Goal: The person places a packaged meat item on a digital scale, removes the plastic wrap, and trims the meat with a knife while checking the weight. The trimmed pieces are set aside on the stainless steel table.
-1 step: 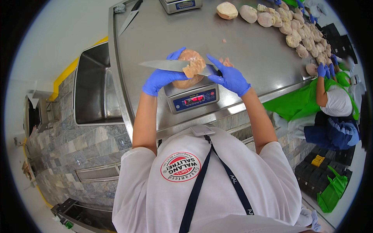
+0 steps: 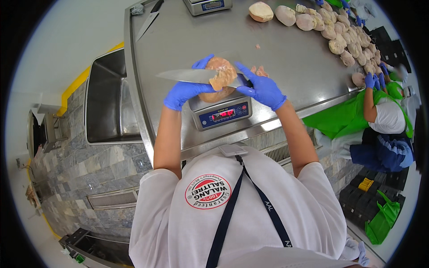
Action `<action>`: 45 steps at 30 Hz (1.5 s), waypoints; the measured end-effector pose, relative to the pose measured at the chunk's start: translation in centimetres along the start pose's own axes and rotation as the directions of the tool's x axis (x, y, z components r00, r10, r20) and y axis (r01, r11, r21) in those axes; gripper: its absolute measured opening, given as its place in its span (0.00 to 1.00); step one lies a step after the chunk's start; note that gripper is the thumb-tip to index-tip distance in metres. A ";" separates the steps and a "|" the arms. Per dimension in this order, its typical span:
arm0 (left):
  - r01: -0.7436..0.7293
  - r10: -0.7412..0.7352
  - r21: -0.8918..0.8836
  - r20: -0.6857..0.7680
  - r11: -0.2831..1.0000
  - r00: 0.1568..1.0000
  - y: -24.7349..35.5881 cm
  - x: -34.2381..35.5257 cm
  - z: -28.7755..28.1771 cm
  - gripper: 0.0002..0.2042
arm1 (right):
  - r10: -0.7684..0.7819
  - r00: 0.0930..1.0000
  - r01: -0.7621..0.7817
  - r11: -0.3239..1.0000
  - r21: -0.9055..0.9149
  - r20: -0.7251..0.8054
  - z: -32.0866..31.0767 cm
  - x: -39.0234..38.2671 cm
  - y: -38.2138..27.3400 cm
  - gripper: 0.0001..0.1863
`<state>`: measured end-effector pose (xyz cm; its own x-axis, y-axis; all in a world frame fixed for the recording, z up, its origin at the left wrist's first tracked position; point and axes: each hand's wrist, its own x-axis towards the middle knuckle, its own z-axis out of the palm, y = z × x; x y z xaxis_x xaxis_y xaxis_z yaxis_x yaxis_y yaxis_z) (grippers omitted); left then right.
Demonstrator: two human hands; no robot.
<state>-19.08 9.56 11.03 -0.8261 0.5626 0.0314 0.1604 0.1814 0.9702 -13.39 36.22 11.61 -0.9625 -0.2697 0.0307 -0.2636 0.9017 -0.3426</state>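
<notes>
My left hand [image 2: 185, 93], in a blue glove, holds a round, ham-like piece of meat [image 2: 225, 68] over a digital scale [image 2: 222, 117]. Its fingers go round the far side and its thumb lies along the near side. A long knife [image 2: 183, 76] crosses the meat with its tip pointing left. A ragged flap of meat hangs over part of the blade. The knife's dark handle lies in my gloved right hand [image 2: 264, 91], whose thumb and index finger stretch toward the meat. Small meat scraps [image 2: 260, 71] lie on the steel table just beyond that hand.
Several round meat pieces [image 2: 339, 38] cover the steel table's [image 2: 178, 49] far right. A second knife [image 2: 149, 22] lies far left, near another scale [image 2: 208, 6]. A steel sink [image 2: 107, 98] stands left. At right, a co-worker in a green apron [image 2: 333, 117] handles meat.
The knife and my right hand have shifted slightly left across the meat. My left hand and the meat have hardly moved.
</notes>
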 end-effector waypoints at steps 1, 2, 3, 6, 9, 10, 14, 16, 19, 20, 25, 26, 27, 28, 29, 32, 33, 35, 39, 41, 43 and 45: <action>-0.002 0.002 -0.012 0.004 1.000 1.000 0.0 0.0 0.2 0.48 | -0.006 1.000 0.005 1.000 -0.026 -0.018 0.2 0.0 -0.9 0.40; 0.044 -0.044 -0.009 -0.006 0.999 0.999 0.0 0.2 0.5 0.49 | -0.011 0.999 0.009 0.999 -0.054 -0.037 0.4 0.1 -1.8 0.39; 0.094 -0.094 -0.008 -0.011 0.996 0.996 0.1 0.2 1.0 0.50 | 0.031 0.995 -0.012 0.980 0.196 -0.091 1.3 0.3 -2.1 0.38; 0.055 -0.053 0.070 -0.028 0.996 0.998 0.8 0.2 2.1 0.51 | 0.173 0.976 -0.013 0.662 0.750 -0.135 4.7 1.4 -0.7 0.36; -0.049 0.048 -0.024 -0.025 0.999 0.999 0.0 0.1 2.0 0.51 | 0.216 0.976 -0.097 0.344 0.934 0.022 4.2 1.6 -0.6 0.33; -0.077 0.075 -0.092 -0.031 0.993 0.997 -0.6 0.0 1.9 0.51 | 0.216 0.970 -0.173 0.274 0.946 0.115 2.8 0.6 -1.1 0.32; 0.023 -0.038 -0.109 -0.137 0.994 0.990 -1.7 0.1 1.0 0.48 | 0.305 0.896 -0.301 -0.117 0.947 0.322 1.3 -0.7 0.2 0.21; 0.100 -0.125 -0.233 -0.097 0.967 0.987 -1.3 0.2 0.0 0.46 | 0.378 0.857 -0.375 -0.006 0.927 0.349 1.2 -1.6 1.2 0.21; -0.010 -0.021 -0.232 -0.129 0.973 0.991 -1.6 0.4 -0.2 0.45 | 0.371 0.905 -0.319 0.263 0.911 0.210 1.7 -2.9 1.7 0.25; -0.014 -0.004 -0.149 -0.117 0.989 0.993 -1.1 0.6 -0.3 0.44 | 0.348 0.925 -0.277 0.349 0.895 0.150 2.2 -3.4 1.5 0.28; -0.066 0.062 0.132 0.034 0.989 0.997 0.4 2.8 -1.5 0.41 | 0.157 0.984 -0.174 0.805 0.567 0.079 0.4 -4.0 1.2 0.41; -0.068 0.063 0.067 0.069 0.995 0.996 0.0 3.5 -1.6 0.40 | 0.122 0.991 -0.129 0.862 0.490 0.047 0.0 -3.8 1.1 0.42; -0.067 0.066 0.002 0.103 0.998 0.992 -0.6 4.0 -1.8 0.39 | 0.083 0.996 -0.084 0.909 0.408 0.018 -0.2 -3.4 1.0 0.42; -0.062 0.070 -0.062 0.136 0.996 0.988 -1.2 4.3 -2.0 0.39 | 0.022 0.999 -0.011 0.945 0.328 -0.031 -0.2 -2.9 1.1 0.43; -0.066 0.072 -0.040 0.170 0.997 0.983 -1.1 4.5 -1.9 0.38 | -0.035 0.996 0.052 0.969 0.241 -0.077 -0.1 -2.6 1.2 0.43; -0.076 0.067 0.028 0.248 0.997 0.967 -0.5 4.5 -1.8 0.35 | -0.134 0.988 0.144 0.981 0.128 -0.081 0.0 -1.9 1.2 0.45; -0.078 0.062 0.053 0.259 0.996 0.964 -0.2 4.4 -1.9 0.35 | -0.069 0.997 0.060 0.981 0.185 0.039 -0.8 -1.8 0.7 0.45; -0.082 0.060 0.072 0.265 0.994 0.962 -0.1 4.3 -1.8 0.34 | -0.053 0.994 0.033 0.977 0.210 0.094 -0.7 -1.5 0.4 0.46; -0.095 0.104 -0.048 0.240 0.994 0.965 -1.4 4.3 -2.0 0.33 | -0.060 0.996 0.051 0.989 0.141 0.064 -0.5 -0.7 -0.5 0.45; -0.086 0.101 -0.079 0.206 0.993 0.973 -1.4 4.0 -1.8 0.34 | 0.026 0.993 -0.048 0.979 0.199 0.113 -0.8 -0.2 -1.6 0.44; -0.054 0.058 -0.032 0.151 0.998 0.987 -0.2 3.4 -1.1 0.35 | 0.110 0.987 -0.143 0.932 0.332 0.116 -0.3 0.5 -2.3 0.42; 0.006 0.003 -0.057 0.162 0.998 0.987 0.7 3.8 -0.7 0.35 | 0.154 0.988 -0.142 0.928 0.345 -0.007 1.1 0.9 -2.4 0.44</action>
<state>-22.47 11.29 11.95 -0.7268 0.6868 -0.0048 0.1247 0.1388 0.9824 -13.60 33.43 11.39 -0.9920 -0.1254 -0.0163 -0.0852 0.7585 -0.6461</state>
